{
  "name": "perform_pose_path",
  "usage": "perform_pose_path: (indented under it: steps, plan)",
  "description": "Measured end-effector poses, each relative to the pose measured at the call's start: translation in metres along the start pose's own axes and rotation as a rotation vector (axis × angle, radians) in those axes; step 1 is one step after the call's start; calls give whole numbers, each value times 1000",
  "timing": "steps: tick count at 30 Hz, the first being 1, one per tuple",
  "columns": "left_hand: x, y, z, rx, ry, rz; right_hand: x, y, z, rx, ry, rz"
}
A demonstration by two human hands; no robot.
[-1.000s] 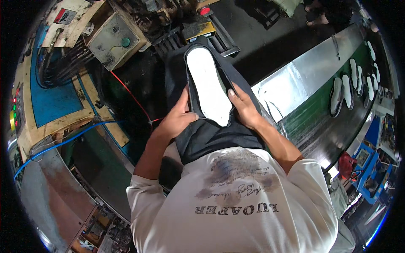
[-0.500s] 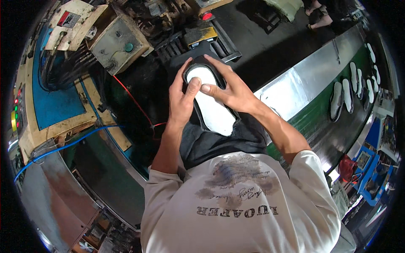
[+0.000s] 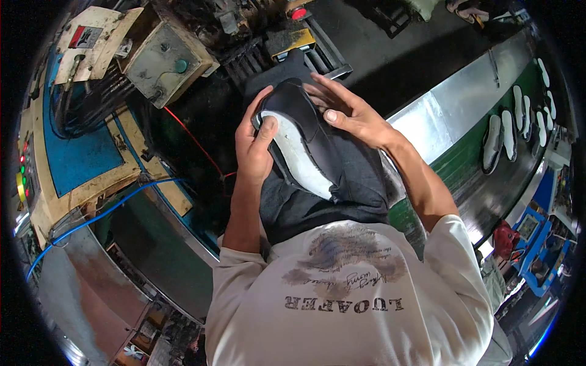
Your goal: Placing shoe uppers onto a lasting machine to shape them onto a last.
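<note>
A black shoe upper (image 3: 318, 139) with a white insole board (image 3: 298, 154) over its bottom is tilted onto its side above my lap. My left hand (image 3: 254, 146) grips its left side near the far end, the thumb pressing on the white board's edge and the fingers wrapped behind. My right hand (image 3: 361, 124) is at the shoe's right, thumb and fingers stretched out and apart. Some of its fingertips are blurred beside the black upper, so I cannot tell whether they touch it.
Several white-bottomed shoe pieces (image 3: 508, 131) lie on a green conveyor (image 3: 448, 161) with a metal rail (image 3: 427, 122) to the right. A machine with a control box (image 3: 165, 64) and red button (image 3: 298, 13) stands ahead. A blue hose (image 3: 110, 204) runs at the left.
The shoe has rolled from bottom-up onto its side, showing the black upper. My right hand has come off the white board and moved right, its fingers spreading. My left hand keeps its grip.
</note>
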State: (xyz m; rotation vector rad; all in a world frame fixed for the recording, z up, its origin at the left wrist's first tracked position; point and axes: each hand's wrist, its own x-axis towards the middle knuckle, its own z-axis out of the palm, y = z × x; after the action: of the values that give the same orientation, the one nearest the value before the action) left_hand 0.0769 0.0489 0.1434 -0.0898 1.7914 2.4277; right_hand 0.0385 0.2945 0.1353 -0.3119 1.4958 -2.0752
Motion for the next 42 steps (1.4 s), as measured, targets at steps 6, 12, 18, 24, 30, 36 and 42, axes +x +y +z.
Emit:
perform_pose_path:
  steps: [6,12,18,24,30,36,42]
  plan:
    - [4,-6,8,-49,-48,-18,20,-15,10,-351,-75,-68]
    - [10,-16,16,118,32,-76,23,-8,15,-684,33,-60]
    - [15,-22,12,-331,-15,-297,19,10,-2,-143,47,42]
    - [1,-49,28,-122,56,-171,9,19,2,-82,99,58]
    - [14,-43,20,-191,-76,-214,7,15,12,-98,137,122]
    - [4,-29,-9,-206,-84,-83,-85,18,66,-561,205,287]
    - [-27,64,-9,-305,-192,13,-92,-1,96,-830,297,-61]
